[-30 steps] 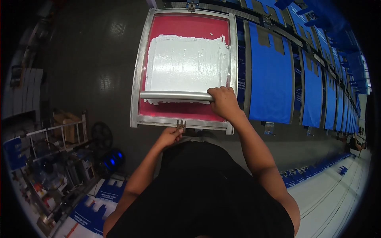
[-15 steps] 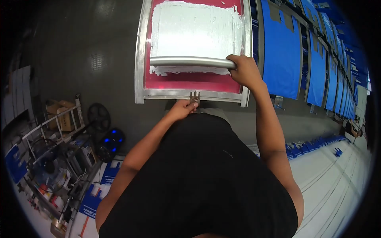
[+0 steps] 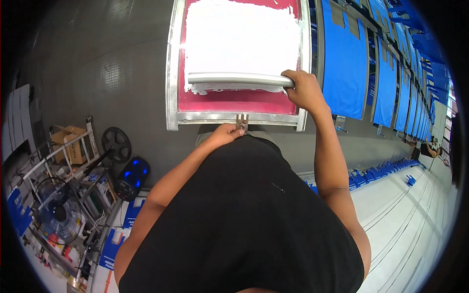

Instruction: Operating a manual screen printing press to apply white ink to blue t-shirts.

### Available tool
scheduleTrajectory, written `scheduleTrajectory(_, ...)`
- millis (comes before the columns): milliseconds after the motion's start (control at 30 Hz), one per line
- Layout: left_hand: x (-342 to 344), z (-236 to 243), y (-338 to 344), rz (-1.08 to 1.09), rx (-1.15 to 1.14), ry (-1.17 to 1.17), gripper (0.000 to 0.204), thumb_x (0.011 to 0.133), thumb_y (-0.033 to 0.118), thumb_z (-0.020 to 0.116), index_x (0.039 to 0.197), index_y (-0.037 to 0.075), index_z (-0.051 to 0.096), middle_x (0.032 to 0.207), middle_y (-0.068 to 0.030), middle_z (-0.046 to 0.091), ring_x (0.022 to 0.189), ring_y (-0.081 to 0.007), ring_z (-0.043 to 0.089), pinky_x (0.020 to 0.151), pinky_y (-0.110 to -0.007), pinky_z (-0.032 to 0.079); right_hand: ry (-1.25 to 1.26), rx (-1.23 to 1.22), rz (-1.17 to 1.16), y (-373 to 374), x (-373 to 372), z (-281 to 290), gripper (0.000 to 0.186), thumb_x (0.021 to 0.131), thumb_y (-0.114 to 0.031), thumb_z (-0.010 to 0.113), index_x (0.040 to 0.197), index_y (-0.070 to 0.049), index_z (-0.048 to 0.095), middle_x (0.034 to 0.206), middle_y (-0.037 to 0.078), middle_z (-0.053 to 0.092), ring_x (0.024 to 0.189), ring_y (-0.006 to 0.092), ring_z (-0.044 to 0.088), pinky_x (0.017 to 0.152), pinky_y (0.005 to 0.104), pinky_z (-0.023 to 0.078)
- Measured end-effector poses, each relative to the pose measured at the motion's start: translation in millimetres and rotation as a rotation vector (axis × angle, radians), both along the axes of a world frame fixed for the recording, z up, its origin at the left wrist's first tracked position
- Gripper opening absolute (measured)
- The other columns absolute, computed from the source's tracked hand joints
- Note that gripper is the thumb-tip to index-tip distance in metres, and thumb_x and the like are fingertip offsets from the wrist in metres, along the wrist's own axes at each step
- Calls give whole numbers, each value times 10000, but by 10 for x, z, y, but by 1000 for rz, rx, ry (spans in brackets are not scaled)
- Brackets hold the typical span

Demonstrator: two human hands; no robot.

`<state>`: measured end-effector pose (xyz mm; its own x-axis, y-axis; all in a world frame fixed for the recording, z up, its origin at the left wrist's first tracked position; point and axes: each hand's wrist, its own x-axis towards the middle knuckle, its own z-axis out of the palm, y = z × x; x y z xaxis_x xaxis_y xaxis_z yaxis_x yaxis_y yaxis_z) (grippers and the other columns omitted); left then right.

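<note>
A screen printing frame [image 3: 172, 100] with metal edges and red mesh lies before me. White ink [image 3: 239, 39] covers much of the mesh. Across the near part of the ink rests a long silver squeegee [image 3: 234, 78], and my right hand [image 3: 306, 90] is closed around its right end. My left hand [image 3: 226, 134] is at the near edge of the frame, close to my body. Its fingers are pinched on a small metal bracket [image 3: 242, 122] with upright prongs, at the middle of that edge.
Blue bags [image 3: 344, 63] hang in rows along the right side. At lower left stand a fan [image 3: 59, 212], a black speaker with blue lights [image 3: 133, 178], a cardboard box [image 3: 71, 144] and a metal rack. Another person [image 3: 430, 149] is far off at the right. More blue bags lie on the white table [image 3: 395, 210].
My right hand and the squeegee have shifted very slightly nearer and to the right. My left hand stays on the bracket. The ink looks brighter.
</note>
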<state>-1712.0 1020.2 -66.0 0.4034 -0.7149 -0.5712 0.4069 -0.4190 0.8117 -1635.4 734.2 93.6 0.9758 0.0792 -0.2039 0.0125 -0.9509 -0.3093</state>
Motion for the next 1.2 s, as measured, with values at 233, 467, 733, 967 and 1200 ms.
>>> scheduleTrajectory(233,59,32,-103,139,75,-15,349,919,350,606,909,5,659,689,-90,612,659,-177,572,649,-346,459,-35,28,55,-94,97,2,286,690,-44,618,973,-62,660,819,177,660,833,362,625,771,459,486)
scheduleTrajectory(467,708,1562,68,-65,263,-868,270,819,311,700,898,55,661,861,-149,658,851,-326,631,746,-427,482,0,14,31,-67,-222,-140,368,661,-21,589,1019,-80,647,909,137,666,907,329,608,842,448,443)
scheduleTrajectory(733,1760,1718,-124,-398,501,-1240,215,705,135,740,873,58,631,866,-115,645,883,-304,625,784,-437,480,121,61,22,-264,4,-14,346,682,-45,597,1017,-106,659,923,148,672,880,346,627,814,450,481)
scheduleTrajectory(967,2931,1575,-435,-110,409,-1418,210,692,114,691,882,44,639,831,-125,655,833,-323,618,780,-444,463,-115,-95,39,-625,1205,20,250,738,-67,575,973,-100,655,839,153,666,835,353,637,767,473,500)
scheduleTrajectory(1200,2393,735,-244,-67,472,-1458,428,668,52,667,1086,48,577,1078,-117,548,1048,-317,501,925,-439,399,-359,-233,118,-341,757,-835,286,757,-20,545,1033,-88,570,944,69,605,932,267,585,867,515,391)
